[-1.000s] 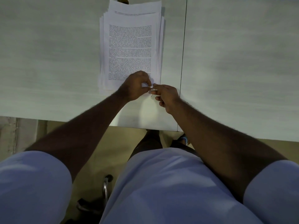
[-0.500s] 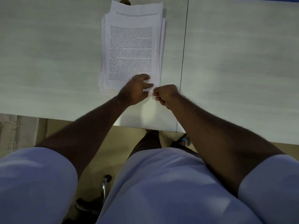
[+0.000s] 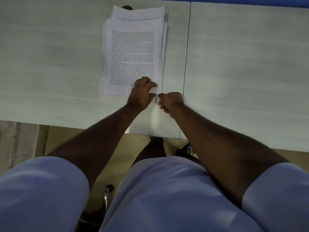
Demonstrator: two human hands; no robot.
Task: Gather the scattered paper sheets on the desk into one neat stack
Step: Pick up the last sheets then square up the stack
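A stack of printed paper sheets (image 3: 133,52) lies on the pale desk (image 3: 50,64), its edges slightly fanned and one sheet sticking out at the far end. My left hand (image 3: 142,92) sits on the near right corner of the stack, fingers and thumb curled and pinching the corner of the top sheets. Just right of that corner is my right hand (image 3: 172,101), curled into a loose fist beside the paper's edge, with nothing visible in it.
A seam (image 3: 186,64) between two desk panels runs just right of the stack. A small dark round object (image 3: 127,7) peeks out behind the stack's far end. Below the desk's near edge (image 3: 66,127) are my legs and a metal part (image 3: 107,196).
My right hand has let go of the corner it was pinching, drawn slightly back and curled into a fist. My left hand stays on the stack's near right corner.
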